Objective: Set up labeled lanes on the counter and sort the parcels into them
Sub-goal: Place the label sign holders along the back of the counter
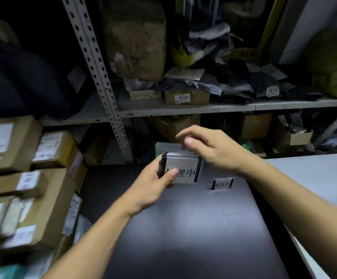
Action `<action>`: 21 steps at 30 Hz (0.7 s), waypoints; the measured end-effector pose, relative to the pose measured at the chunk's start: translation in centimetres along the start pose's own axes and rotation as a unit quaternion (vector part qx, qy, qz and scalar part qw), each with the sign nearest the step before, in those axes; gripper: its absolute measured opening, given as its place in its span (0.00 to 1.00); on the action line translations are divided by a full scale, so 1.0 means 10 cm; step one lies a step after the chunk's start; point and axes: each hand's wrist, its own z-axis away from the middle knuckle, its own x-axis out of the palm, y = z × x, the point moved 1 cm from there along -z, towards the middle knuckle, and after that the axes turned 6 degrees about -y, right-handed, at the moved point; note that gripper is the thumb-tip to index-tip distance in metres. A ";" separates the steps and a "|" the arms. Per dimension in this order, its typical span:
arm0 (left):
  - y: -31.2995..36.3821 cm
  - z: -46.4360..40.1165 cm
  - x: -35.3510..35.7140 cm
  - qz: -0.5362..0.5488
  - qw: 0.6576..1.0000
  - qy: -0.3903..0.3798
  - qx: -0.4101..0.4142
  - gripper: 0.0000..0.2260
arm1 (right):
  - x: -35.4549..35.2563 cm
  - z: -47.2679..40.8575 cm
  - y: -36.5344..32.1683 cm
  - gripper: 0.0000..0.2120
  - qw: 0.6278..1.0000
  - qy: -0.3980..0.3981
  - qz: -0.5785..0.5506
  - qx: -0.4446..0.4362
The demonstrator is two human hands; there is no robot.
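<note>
Label stack held above dark bench, far centre.
Left hand grips a stack of clear plastic label cards; right hand pinches its top edge. One small black-framed label sign stands on the dark bench, just right of the stack.

1. Left forearm comes up from the bottom edge, bare, angling toward centre.
2. Left hand is curled, thumb pressed flat across the front, fingers wrapped behind.
3. Right forearm crosses in from the right edge, wrist bent down.
4. Right hand hovers above the left, thumb and forefinger apparently pinching; fingertips are blurred.
</note>
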 end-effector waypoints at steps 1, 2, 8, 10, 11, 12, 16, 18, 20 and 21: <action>0.06 0.10 -0.04 0.001 1.000 -0.004 0.000 0.13 | 0.03 0.03 -0.18 0.12 0.998 -0.052 0.022 0.009; 0.12 0.21 -0.09 -0.002 1.000 -0.009 0.000 0.13 | 0.06 0.05 -0.35 0.13 0.995 -0.086 0.036 0.017; 0.32 0.93 -0.36 0.020 0.999 -0.035 0.011 0.24 | 0.30 0.24 -0.95 0.07 0.999 -0.041 0.007 0.013; 0.36 1.12 -0.42 0.043 0.998 -0.041 0.024 0.33 | 0.30 0.29 -1.08 0.06 1.000 -0.005 -0.026 0.000; 0.37 1.19 -0.46 0.048 0.998 -0.044 0.026 0.36 | 0.29 0.31 -1.14 0.07 0.998 0.022 -0.050 0.000; 0.38 1.26 -0.49 0.048 0.997 -0.047 0.026 0.37 | 0.27 0.34 -1.20 0.07 0.995 0.064 -0.074 -0.003; 0.40 1.49 -0.61 0.033 0.997 -0.066 0.031 0.38 | 0.35 0.47 -1.41 0.10 0.925 0.298 -0.236 -0.018; 0.41 1.58 -0.64 0.017 0.996 -0.086 0.031 0.38 | 0.50 0.52 -1.49 0.23 0.885 0.333 -0.325 -0.010; 0.45 1.66 -0.65 0.010 0.994 -0.099 0.037 0.38 | 0.64 0.54 -1.57 0.29 0.855 0.345 -0.388 0.003; 0.48 1.69 -0.65 0.011 0.994 -0.102 0.042 0.38 | 0.71 0.54 -1.61 0.29 0.842 0.344 -0.415 0.009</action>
